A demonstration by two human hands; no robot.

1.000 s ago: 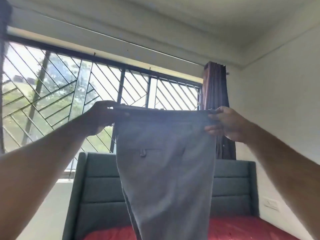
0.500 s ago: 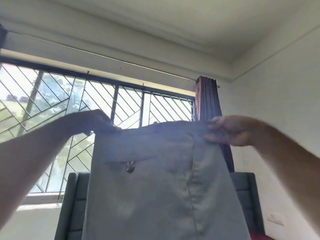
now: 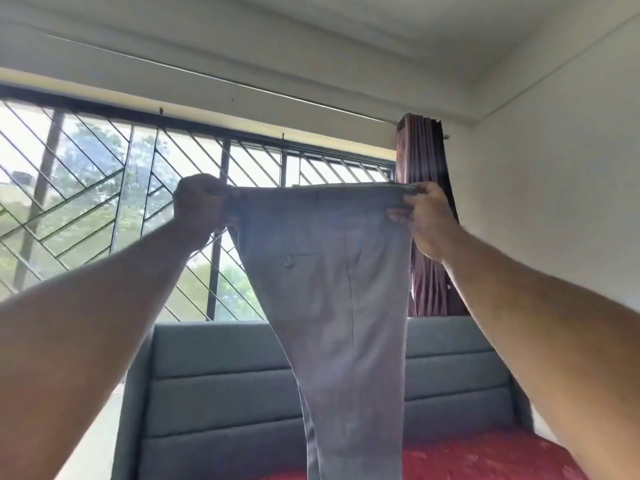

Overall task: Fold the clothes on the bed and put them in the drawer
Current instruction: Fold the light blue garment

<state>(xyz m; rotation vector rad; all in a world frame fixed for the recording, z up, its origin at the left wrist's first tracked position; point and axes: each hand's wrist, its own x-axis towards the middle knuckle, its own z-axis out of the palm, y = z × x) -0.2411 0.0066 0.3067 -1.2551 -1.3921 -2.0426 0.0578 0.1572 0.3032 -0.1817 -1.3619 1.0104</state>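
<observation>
A pair of light grey trousers hangs in the air in front of me, held up by the waistband, with a buttoned back pocket facing me. My left hand grips the left end of the waistband in a fist. My right hand pinches the right end between thumb and fingers. The legs hang straight down past the bottom edge of the view, over the bed. The drawer is out of view.
A grey padded headboard stands behind the trousers, with a red bedsheet at the lower right. Behind it are a barred window, a dark curtain and a white wall at the right.
The trousers swung close to the camera and flared wide half a second ago; now they hang narrower and farther out. The view has tipped down, showing headboard and red sheet again. Both hands kept their hold.
</observation>
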